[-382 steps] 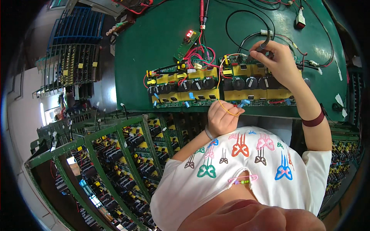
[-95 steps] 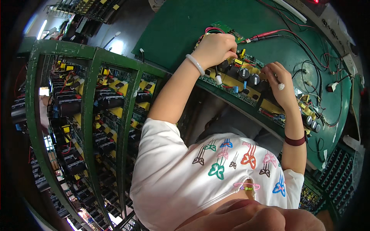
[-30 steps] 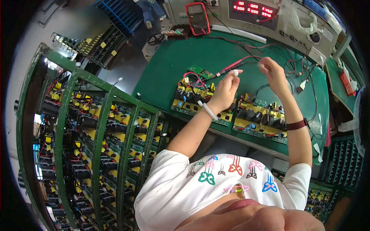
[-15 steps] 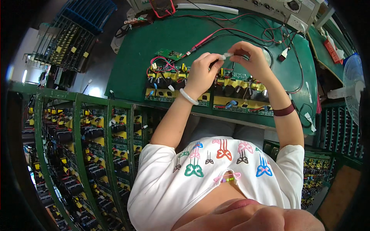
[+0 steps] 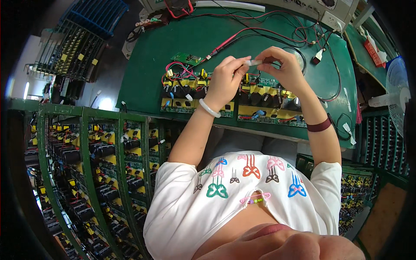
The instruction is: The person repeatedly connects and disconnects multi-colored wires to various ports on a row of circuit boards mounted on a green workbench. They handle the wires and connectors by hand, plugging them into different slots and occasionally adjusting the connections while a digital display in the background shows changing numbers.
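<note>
My left hand (image 5: 226, 82) and my right hand (image 5: 282, 68) are raised together above the green workbench (image 5: 147, 65). Between their fingertips they pinch a small whitish strip (image 5: 252, 63), one hand on each end. Below the hands lie two circuit boards side by side, a left board (image 5: 188, 93) and a right board (image 5: 273, 104), each with yellow parts, black round capacitors and coloured wires. A red probe lead (image 5: 234, 41) runs across the bench just behind my left hand.
A green metal rack (image 5: 86, 164) full of similar boards stands at my left. Meters and instruments (image 5: 303, 8) line the back of the bench, with tangled black and red cables (image 5: 303, 34). A small loose green board (image 5: 187, 58) lies behind the left board. A white fan (image 5: 396, 95) stands at the right.
Over the last second my hands left the boards and the red probe and came together above them, now pinching the small whitish strip. The view has shifted little in the last half second.
</note>
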The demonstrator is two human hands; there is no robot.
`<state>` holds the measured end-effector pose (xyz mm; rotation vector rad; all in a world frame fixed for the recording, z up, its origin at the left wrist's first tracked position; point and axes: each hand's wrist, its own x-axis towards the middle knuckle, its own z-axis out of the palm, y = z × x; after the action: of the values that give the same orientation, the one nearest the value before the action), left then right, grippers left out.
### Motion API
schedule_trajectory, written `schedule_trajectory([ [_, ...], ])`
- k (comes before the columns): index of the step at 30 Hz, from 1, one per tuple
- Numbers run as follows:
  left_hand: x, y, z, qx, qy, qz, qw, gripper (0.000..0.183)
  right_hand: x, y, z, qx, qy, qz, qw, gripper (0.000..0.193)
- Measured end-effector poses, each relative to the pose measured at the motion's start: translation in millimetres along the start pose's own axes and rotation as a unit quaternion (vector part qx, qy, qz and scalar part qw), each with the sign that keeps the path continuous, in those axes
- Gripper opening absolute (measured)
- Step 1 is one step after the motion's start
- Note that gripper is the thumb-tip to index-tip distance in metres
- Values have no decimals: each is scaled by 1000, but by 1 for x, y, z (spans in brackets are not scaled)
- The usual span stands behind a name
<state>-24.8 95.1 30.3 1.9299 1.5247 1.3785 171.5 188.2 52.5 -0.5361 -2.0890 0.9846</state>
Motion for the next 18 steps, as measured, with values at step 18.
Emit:
schedule_trajectory([
  [18, 0, 5, 1, 26, 34, 13, 999, 18, -8, 0, -4, -12, 3, -1, 1000, 28],
])
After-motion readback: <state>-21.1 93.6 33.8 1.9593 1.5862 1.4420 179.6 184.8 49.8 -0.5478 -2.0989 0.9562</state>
